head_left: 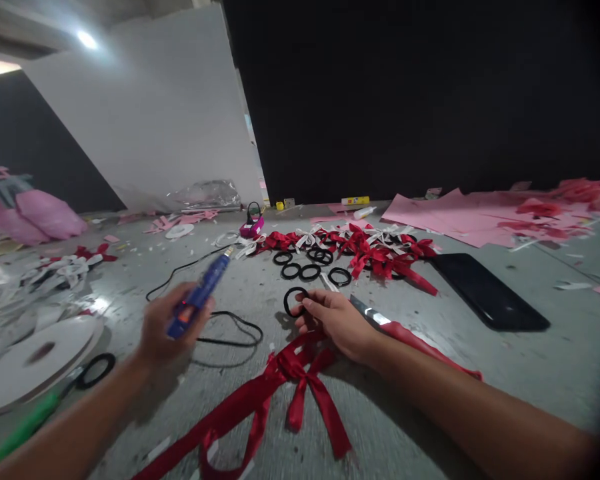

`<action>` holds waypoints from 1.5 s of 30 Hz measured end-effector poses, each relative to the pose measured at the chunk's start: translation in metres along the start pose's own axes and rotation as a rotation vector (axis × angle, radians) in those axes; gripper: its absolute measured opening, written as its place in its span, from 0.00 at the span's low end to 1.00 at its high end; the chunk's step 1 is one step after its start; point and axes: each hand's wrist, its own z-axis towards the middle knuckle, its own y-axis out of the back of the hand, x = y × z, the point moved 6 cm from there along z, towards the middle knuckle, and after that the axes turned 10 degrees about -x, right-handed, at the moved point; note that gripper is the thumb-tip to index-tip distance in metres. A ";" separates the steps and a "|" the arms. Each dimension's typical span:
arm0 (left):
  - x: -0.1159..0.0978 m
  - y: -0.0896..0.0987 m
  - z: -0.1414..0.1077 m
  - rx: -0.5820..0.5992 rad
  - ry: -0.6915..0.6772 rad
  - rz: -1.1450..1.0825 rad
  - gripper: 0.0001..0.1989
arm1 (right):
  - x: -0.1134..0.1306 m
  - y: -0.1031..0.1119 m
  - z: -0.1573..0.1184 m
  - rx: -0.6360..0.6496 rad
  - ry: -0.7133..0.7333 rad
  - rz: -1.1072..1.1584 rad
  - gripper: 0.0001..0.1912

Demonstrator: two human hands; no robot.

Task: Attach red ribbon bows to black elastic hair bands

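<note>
My left hand (173, 317) is closed around a blue glue gun (203, 290), its pale tip pointing up and away; an orange light shows on its body. A black cord (240, 340) loops on the surface beside it. My right hand (337, 320) pinches a black hair tie (286, 301) between thumb and fingers. Just below that hand lie a red ribbon (230, 408) and a red bow (300, 373). Beneath the right wrist rests a blade (367, 312) with a red-wrapped handle (420, 343). Several loose black hair ties (310, 271) lie ahead.
A pile of red and white bows (375, 250) lies beyond the hair ties. To the right are a black phone (490, 291) and pink paper sheets (460, 217). On the left stand out a white ribbon spool (10, 367) and a green-handled tool (25, 423).
</note>
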 end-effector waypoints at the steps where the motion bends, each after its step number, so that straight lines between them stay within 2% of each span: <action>1: -0.012 -0.010 -0.011 0.043 -0.077 -0.055 0.09 | 0.000 0.001 0.000 -0.001 -0.002 0.002 0.08; 3: -0.026 -0.025 -0.028 0.115 -0.172 -0.118 0.09 | 0.000 0.002 -0.001 0.003 0.000 0.000 0.11; 7: -0.027 -0.046 -0.045 0.299 -0.180 -0.214 0.10 | 0.002 0.000 -0.003 0.034 -0.009 -0.020 0.15; 11: -0.033 -0.051 -0.045 0.406 -0.211 -0.233 0.06 | 0.002 -0.002 -0.004 0.040 -0.015 -0.087 0.16; 13: -0.035 -0.053 -0.044 0.461 -0.173 -0.210 0.04 | 0.002 -0.002 -0.004 0.056 -0.007 -0.136 0.15; 17: -0.036 -0.056 -0.041 0.525 -0.087 -0.205 0.06 | 0.004 -0.003 -0.007 0.079 0.010 -0.220 0.14; 20: -0.032 -0.058 -0.042 0.563 -0.088 -0.213 0.07 | 0.005 -0.003 -0.009 0.061 -0.025 -0.242 0.13; 27: -0.030 -0.058 -0.042 0.532 -0.145 -0.233 0.08 | 0.007 -0.006 -0.010 0.053 -0.104 -0.200 0.10; 34: -0.035 -0.056 -0.040 0.530 -0.036 -0.171 0.10 | 0.004 -0.005 -0.008 0.074 -0.070 -0.158 0.10; 45: -0.034 -0.056 -0.039 0.543 -0.033 -0.146 0.12 | 0.005 -0.005 -0.009 0.073 -0.066 -0.167 0.10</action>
